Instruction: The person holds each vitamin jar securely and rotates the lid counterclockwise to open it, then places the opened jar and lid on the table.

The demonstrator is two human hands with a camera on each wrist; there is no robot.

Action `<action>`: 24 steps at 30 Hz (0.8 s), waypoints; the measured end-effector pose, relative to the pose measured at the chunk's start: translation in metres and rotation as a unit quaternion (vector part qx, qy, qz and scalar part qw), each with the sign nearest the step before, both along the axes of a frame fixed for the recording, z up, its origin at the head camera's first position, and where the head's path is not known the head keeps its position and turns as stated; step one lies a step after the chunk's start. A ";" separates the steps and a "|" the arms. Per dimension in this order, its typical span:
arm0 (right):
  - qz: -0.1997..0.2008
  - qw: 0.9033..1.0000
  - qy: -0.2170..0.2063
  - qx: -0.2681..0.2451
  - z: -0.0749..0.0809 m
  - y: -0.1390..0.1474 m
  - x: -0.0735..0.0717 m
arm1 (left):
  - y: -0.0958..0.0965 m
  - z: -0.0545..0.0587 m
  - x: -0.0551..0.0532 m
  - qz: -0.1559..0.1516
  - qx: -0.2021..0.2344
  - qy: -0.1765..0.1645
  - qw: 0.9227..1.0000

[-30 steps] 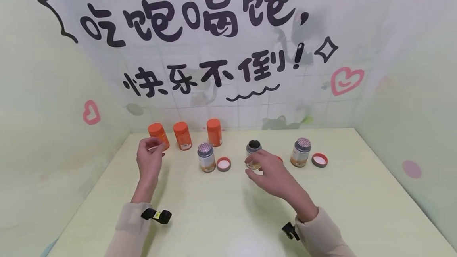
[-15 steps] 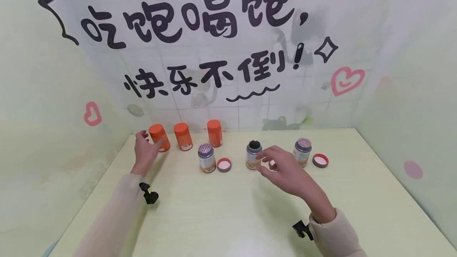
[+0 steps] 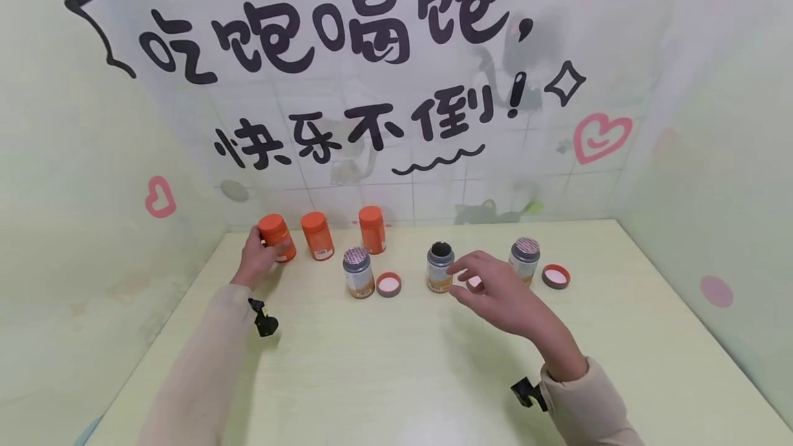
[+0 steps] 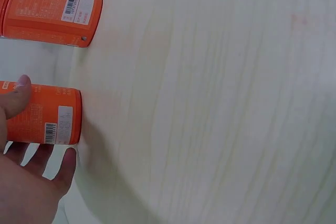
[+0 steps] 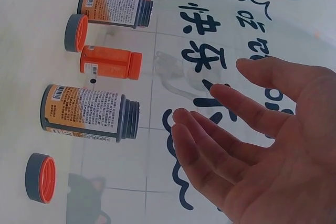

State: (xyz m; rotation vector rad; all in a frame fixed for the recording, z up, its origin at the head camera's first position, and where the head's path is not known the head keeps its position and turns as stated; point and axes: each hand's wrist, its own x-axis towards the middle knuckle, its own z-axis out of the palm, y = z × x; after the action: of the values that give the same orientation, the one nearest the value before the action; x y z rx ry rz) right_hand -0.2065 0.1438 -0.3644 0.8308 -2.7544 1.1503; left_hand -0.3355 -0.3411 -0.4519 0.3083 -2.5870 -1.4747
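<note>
Pale table [image 3: 384, 377] across lower frame; I see left hand [image 3: 255, 261], half second ago spread beside orange jar [image 3: 272, 227] left of centre, now curled round it; so that jar, I judge, is engaged; right hand [image 3: 503, 296] loose-fingered, holding nothing.

We log the left arm [image 3: 201, 370] extended from the front of the desk [image 3: 372, 384] toward its back left corner, the sleeve covering the forearm. We find the left hand [image 3: 258, 261] near that corner, in a grip: thumb [image 4: 16, 100] to one side, fingers [image 4: 64, 171] opposed on the other. We log the right arm [image 3: 591, 398] slanting in from the front right, elbow out of view, bare wrist [image 3: 560, 349] past the cuff. We note the right hand [image 3: 498, 296] hovering well inside the desk's right edge, fingers loosely bent, thumb apart.
</note>
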 end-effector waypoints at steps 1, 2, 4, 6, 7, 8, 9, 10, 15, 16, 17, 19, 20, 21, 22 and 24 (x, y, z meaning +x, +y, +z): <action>0.000 1.000 -0.002 0.001 0.000 0.000 0.000 | 0.001 0.000 0.001 0.005 -0.003 0.001 1.000; -0.002 1.000 -0.004 0.004 0.000 0.000 0.000 | 0.002 -0.001 0.002 0.009 -0.003 0.002 1.000; -0.003 1.000 -0.008 0.007 0.000 -0.001 0.000 | 0.003 -0.001 0.005 0.017 -0.003 0.006 1.000; -0.004 1.000 -0.011 0.011 0.000 -0.001 0.000 | 0.006 0.001 0.008 0.026 -0.002 0.014 1.000; -0.004 1.000 -0.011 0.012 0.000 -0.001 0.000 | 0.008 0.001 0.009 0.032 0.000 0.021 0.999; -0.004 1.000 -0.011 0.013 0.000 -0.002 0.000 | 0.009 0.002 0.011 0.036 0.000 0.027 0.999; -0.003 1.000 -0.011 0.013 0.000 -0.002 0.000 | 0.010 0.004 0.013 0.040 -0.001 0.033 0.999; -0.002 1.000 -0.010 0.014 0.001 -0.002 0.001 | 0.012 0.005 0.016 0.045 -0.002 0.041 0.998; 0.005 1.000 -0.012 0.009 0.004 -0.001 0.003 | 0.028 0.011 0.035 0.069 0.001 0.078 0.995; 0.006 1.000 -0.014 0.008 0.004 -0.001 0.003 | 0.033 0.013 0.039 0.069 0.003 0.088 0.994; 0.006 1.000 -0.016 0.006 0.004 0.000 0.003 | 0.039 0.013 0.044 0.067 0.006 0.100 0.993; 0.005 1.000 -0.018 0.006 0.004 0.001 0.004 | 0.053 0.016 0.054 0.054 0.015 0.127 0.990; 0.005 1.000 -0.017 0.007 0.004 0.001 0.004 | 0.060 0.017 0.059 0.046 0.020 0.136 0.989; 0.005 1.000 -0.016 0.008 0.004 0.001 0.004 | 0.067 0.018 0.065 0.036 0.025 0.145 0.988; 0.004 1.000 -0.014 0.011 0.004 0.001 0.004 | 0.074 0.019 0.070 0.027 0.029 0.154 0.987; 0.006 1.000 -0.011 0.014 0.004 -0.001 0.005 | 0.088 0.020 0.081 0.009 0.039 0.169 0.985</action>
State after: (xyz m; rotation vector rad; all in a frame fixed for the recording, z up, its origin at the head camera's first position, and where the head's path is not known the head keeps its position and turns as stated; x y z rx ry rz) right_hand -0.2018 0.1432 -0.3601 0.8444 -2.7924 1.1329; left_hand -0.2541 -0.2529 -0.4315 0.0792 -2.2586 -1.4779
